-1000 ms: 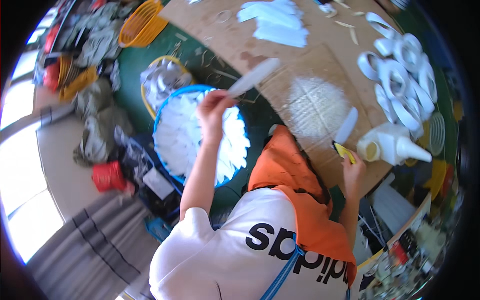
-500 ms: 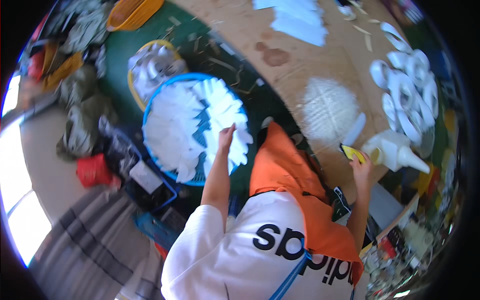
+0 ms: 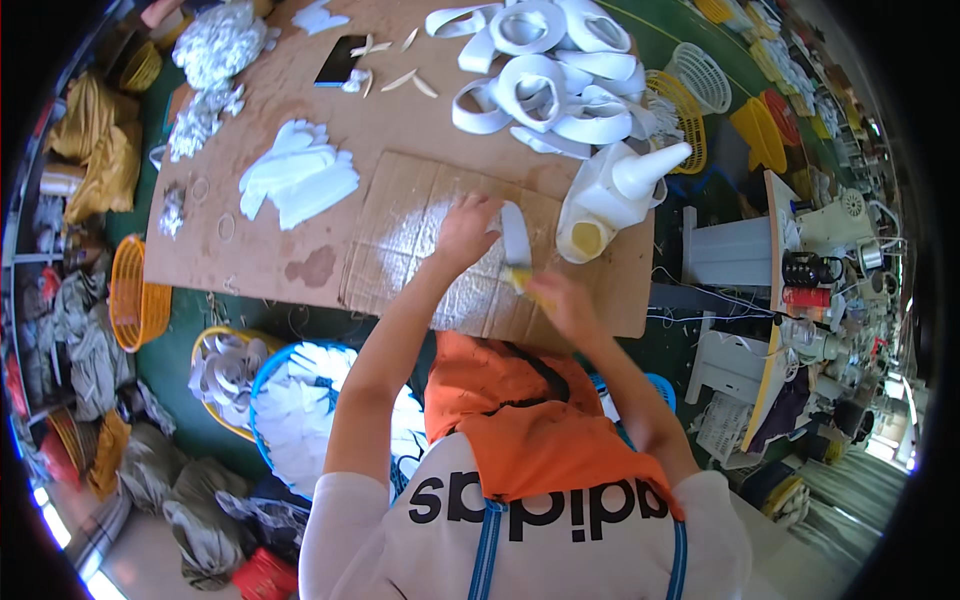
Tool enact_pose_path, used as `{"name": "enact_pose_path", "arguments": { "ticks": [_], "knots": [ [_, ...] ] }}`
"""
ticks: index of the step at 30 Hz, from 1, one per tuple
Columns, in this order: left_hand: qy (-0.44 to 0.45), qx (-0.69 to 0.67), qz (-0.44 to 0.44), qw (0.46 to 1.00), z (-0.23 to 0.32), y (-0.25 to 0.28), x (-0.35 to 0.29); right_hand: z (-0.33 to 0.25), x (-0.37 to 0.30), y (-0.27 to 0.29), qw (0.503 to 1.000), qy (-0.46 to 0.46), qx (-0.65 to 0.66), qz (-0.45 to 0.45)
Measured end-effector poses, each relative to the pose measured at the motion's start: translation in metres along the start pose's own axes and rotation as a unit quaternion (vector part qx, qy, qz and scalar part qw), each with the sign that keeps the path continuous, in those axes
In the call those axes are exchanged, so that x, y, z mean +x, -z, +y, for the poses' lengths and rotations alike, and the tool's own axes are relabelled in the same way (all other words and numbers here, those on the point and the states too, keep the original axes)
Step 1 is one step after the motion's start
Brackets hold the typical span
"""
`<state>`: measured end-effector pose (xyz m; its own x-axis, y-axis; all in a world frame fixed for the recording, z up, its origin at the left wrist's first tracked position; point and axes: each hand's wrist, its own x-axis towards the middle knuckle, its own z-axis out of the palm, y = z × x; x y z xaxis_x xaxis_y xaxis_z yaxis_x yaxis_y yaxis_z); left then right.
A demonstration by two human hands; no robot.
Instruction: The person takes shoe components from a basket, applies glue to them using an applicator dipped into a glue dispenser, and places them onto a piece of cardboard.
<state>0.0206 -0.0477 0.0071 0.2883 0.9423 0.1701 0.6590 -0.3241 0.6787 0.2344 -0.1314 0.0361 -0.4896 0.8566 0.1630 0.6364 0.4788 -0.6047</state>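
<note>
A white curved strip [image 3: 515, 238] lies on a glossy, glue-smeared cardboard sheet [image 3: 400, 240]. At its left edge my left hand [image 3: 467, 232] is closed, with the fingertips gripping the strip. My right hand [image 3: 563, 303] is closed around a small flat yellow tool [image 3: 518, 279], whose tip meets the strip's near end. The tool's exact kind is blurred. Right of the strip, a white plastic jug [image 3: 612, 195] with a cone-shaped spout lies on its side, and a yellowish patch shows at its near end.
White looped bands [image 3: 540, 90] are heaped at the table's far side. A stack of white pieces [image 3: 300, 175] and a dark phone [image 3: 340, 61] lie leftward. Below the near edge stands a blue basket [image 3: 262, 405] of white pieces, beside a yellow basket [image 3: 205, 425]. Machines [image 3: 820, 260] stand right.
My view has turned toward the table. My left hand has left the basket of white pieces and come to the strip on the cardboard. My right hand has brought the yellow tool onto that strip.
</note>
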Motion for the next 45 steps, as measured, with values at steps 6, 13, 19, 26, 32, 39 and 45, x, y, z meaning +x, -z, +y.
{"name": "enact_pose_path", "arguments": {
  "ticks": [6,13,19,26,32,39,45],
  "knots": [
    [0.043,0.24,-0.209,0.947,0.024,-0.025,0.075,0.025,0.021,0.012,0.983,-0.16,0.008,0.09],
    [0.095,-0.025,-0.035,0.995,0.053,0.005,0.032,0.009,0.021,0.091,0.958,-0.235,-0.093,0.135],
    [-0.128,0.046,0.191,0.972,0.112,0.034,-0.044,0.026,0.005,0.081,0.966,-0.194,0.005,0.169],
    [-0.123,0.07,0.053,0.989,0.067,-0.037,-0.116,0.025,0.029,0.028,0.96,-0.177,0.161,-0.146],
    [-0.084,0.093,0.037,0.991,0.046,-0.047,-0.123,0.004,-0.006,0.012,0.979,0.014,0.151,-0.136],
    [-0.099,-0.043,0.104,0.989,0.058,-0.017,-0.12,0.033,0.015,0.064,0.971,-0.213,-0.07,0.083],
    [0.121,-0.091,0.188,0.97,0.064,0.016,-0.155,0.069,0.042,0.109,0.925,-0.365,-0.079,0.068]
  ]
}}
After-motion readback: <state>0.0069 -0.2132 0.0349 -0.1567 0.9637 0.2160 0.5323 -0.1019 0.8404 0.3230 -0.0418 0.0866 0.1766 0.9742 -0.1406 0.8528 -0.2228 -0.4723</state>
